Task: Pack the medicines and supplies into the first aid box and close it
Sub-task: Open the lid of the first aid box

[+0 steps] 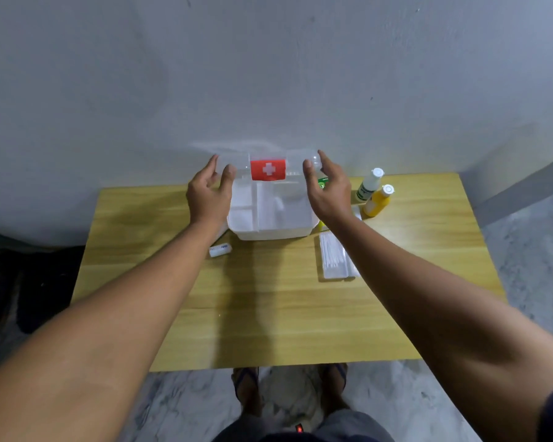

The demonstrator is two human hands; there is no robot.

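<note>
First aid box [270, 224] sits open on the counter [268, 314] against the wall. Left hand [208, 194] and right hand [328, 189] each grip an end of its raised clear lid [267, 169]. White bottle [368, 185], yellow bottle [377, 200] and swab pack [334, 256] lie right of the box

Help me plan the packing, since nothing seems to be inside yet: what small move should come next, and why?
Probably set the clear lid down beside the box. Both hands, left hand and right hand, hold it above the open white box, while the bottles, cotton swabs and small tube lie on the table.
</note>
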